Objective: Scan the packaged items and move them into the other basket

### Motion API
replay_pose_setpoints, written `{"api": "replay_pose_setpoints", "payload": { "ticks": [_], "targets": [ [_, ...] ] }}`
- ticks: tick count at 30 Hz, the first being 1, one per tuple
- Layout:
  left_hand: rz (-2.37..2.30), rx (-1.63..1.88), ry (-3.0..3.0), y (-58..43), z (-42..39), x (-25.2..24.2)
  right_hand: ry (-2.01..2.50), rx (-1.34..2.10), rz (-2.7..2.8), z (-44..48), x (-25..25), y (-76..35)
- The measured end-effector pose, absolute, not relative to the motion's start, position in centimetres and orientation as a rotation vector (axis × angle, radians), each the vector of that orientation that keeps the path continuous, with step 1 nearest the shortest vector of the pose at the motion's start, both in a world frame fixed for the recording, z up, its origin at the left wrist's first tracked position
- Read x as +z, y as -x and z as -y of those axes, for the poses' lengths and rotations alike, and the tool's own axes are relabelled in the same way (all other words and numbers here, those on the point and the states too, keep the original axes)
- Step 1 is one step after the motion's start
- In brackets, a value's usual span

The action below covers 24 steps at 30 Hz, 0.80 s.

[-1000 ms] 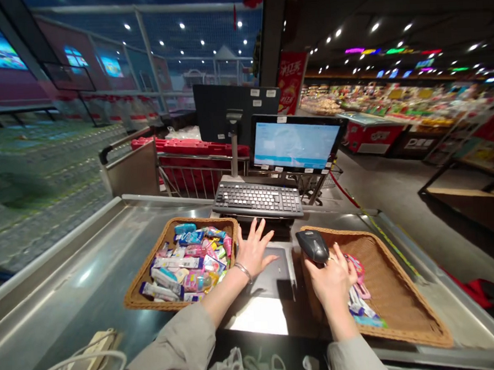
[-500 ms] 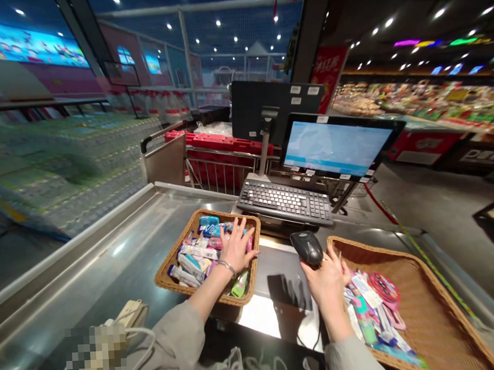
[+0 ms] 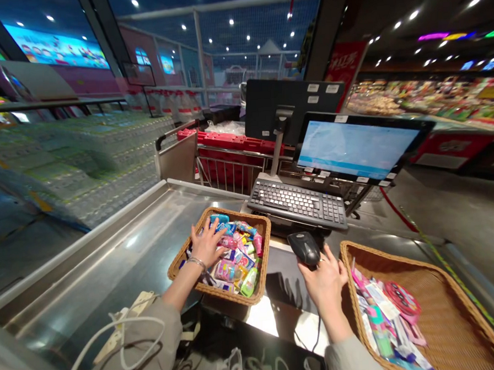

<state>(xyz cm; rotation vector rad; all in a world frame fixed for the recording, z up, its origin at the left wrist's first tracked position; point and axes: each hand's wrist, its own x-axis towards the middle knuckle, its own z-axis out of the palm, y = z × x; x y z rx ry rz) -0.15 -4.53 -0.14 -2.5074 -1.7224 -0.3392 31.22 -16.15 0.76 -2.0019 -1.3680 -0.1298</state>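
Note:
My left hand (image 3: 206, 244) reaches into a wicker basket (image 3: 261, 294) full of small colourful packets (image 3: 236, 259), its fingers spread down on the packets at the basket's left side. My right hand (image 3: 325, 279) is wrapped round the handle of a black barcode scanner (image 3: 303, 248), held over the dark scan plate (image 3: 283, 277) between the two baskets. A second wicker basket (image 3: 447, 296) on the right holds several packets (image 3: 382, 316) along its left side.
A keyboard (image 3: 297, 203) and a lit touchscreen (image 3: 353, 148) stand behind the baskets on the steel checkout counter (image 3: 110, 264). A red shopping cart (image 3: 224, 158) is beyond. A power strip with white cable (image 3: 126, 329) lies at lower left. Store shelves fill the far right.
My left hand moved from the scan plate leftward into the left basket and further across its packets. The view turned left; my right hand kept hold of the scanner.

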Motion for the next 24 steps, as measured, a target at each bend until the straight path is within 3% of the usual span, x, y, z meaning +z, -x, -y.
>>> {"api": "replay_pose_setpoints", "payload": {
  "ticks": [24],
  "targets": [
    [1.933,0.191,2.758,5.8,0.0,-0.4,2.000,-0.120,1.373,15.8,0.6,-29.7]
  ]
}}
